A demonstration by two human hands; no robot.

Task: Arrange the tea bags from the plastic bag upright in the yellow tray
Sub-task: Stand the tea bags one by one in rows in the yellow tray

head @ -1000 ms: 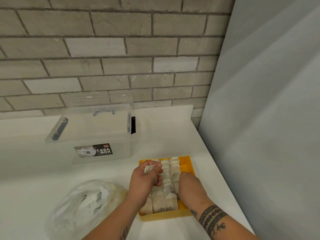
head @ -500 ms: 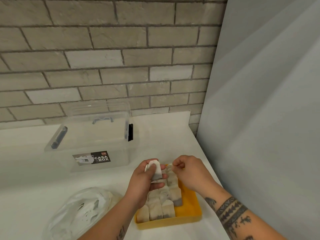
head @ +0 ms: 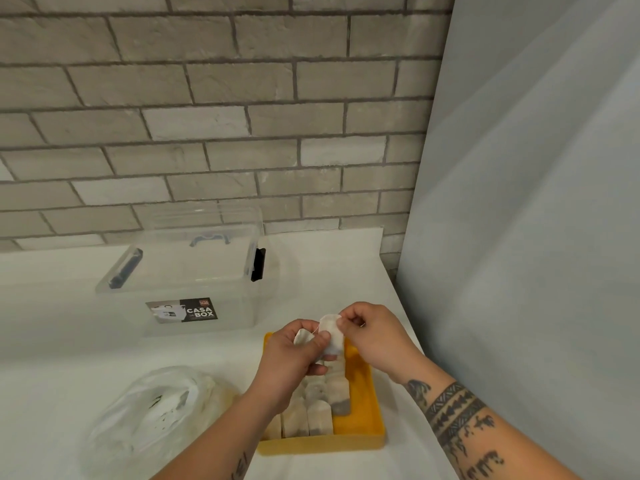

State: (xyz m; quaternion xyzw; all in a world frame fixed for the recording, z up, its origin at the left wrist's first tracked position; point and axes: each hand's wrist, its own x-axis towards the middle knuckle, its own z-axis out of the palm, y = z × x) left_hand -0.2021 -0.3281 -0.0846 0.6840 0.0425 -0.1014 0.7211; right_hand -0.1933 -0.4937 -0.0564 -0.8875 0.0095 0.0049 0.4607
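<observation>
Task looked well along: rows of tea bags stood upright in yellow tray nr table's front-right edge, w/ right strip bare. L hand grip curled round a tea bag above tray; R hand grip pinched its top. Front-left, plastic bag contents unclear.

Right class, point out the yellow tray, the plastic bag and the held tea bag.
yellow tray [head: 329, 444]: head view, front wall.
plastic bag [head: 152, 420]: head view, crumpled middle.
held tea bag [head: 333, 329]: head view, paper face.
</observation>
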